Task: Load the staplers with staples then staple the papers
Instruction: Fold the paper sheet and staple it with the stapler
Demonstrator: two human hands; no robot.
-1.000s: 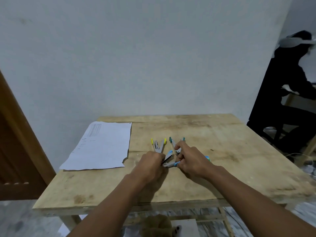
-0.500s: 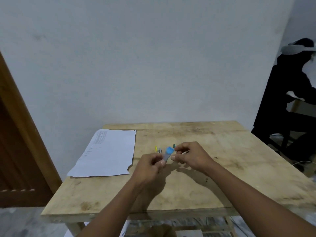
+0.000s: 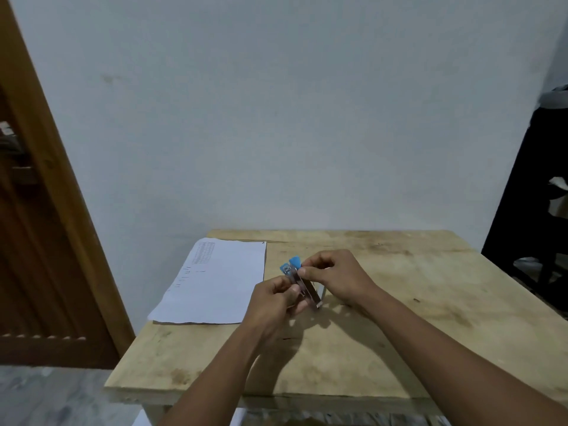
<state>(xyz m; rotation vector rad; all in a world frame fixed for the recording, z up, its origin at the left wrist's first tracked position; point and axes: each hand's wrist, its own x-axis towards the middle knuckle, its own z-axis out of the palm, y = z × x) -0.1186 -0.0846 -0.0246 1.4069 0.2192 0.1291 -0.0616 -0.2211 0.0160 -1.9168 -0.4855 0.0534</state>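
Both of your hands were on the blue stapler (image 3: 299, 281), held just above the counter (image 3: 415, 318) near its middle. Your left hand (image 3: 275, 299) had its fingers curled round the stapler's lower end, and your right hand (image 3: 336, 276) pinched its upper part between thumb and forefinger. The stapler stood tilted, its two blue tips spread apart and pointing up and away from you, its metal body slanting down toward the counter. Whether staples sat inside, I could not tell. The papers (image 3: 215, 281) lay flat on the counter's far left part, beside your hands but apart from them.
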